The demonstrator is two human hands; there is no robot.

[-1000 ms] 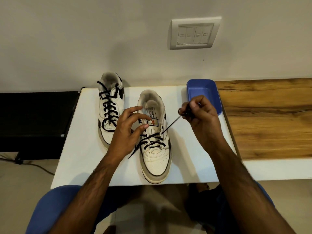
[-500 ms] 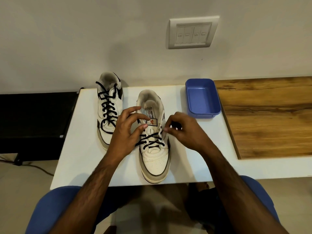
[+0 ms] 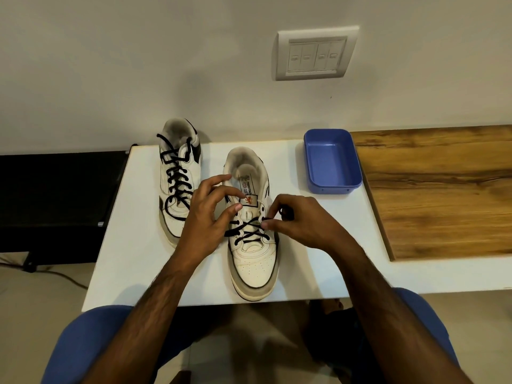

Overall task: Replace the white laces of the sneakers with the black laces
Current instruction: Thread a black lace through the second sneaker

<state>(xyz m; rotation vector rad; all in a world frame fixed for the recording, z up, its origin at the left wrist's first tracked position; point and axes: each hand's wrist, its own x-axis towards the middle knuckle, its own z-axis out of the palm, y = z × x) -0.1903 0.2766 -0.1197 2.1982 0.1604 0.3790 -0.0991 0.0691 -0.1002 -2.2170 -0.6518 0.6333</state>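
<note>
Sitting nearest, at the front edge of the white desk (image 3: 133, 261), toe toward the viewer: the near sneaker (image 3: 253, 261), laced with the black lace (image 3: 248, 230) only through its lower eyelets. Curling over the sneaker's left side, the left hand (image 3: 206, 217), fingers bent around the upper by the tongue; grip closed on the shoe's edge as far as can be seen. Pinching the lace at a right-side eyelet, the right hand (image 3: 297, 221), thumb and forefinger pressed together, a loop of lace bunching just behind the knuckles. Standing farther back and to the left, apart from the first, the second sneaker (image 3: 177, 187), fully laced in black. Resting beyond, at the desk's far right corner, a blue tray (image 3: 331, 162). Hanging on the wall above, a switch plate (image 3: 315, 54).
</note>
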